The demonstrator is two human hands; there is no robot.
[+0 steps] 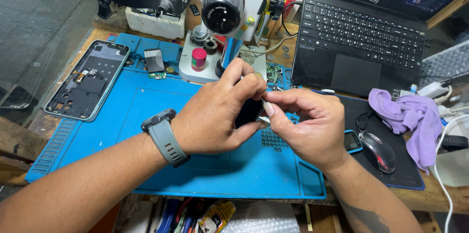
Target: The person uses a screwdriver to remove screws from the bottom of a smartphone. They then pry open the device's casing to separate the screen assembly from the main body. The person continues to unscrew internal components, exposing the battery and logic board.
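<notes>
My left hand [220,113] grips a small dark phone part [248,111] above the blue repair mat [146,115]; a grey watch sits on that wrist. My right hand [305,125] meets it from the right, thumb and forefinger pinched on a thin metal tool [264,101] whose tip touches the dark part. Most of the part is hidden by my fingers. An opened phone frame [88,79] lies at the mat's left edge.
A microscope stand [222,22] rises behind my hands, with a small pink-capped jar [199,59] on its base. An open laptop [361,27] sits back right. On the black pad, right, lie a mouse [378,151] and purple cloth [413,118].
</notes>
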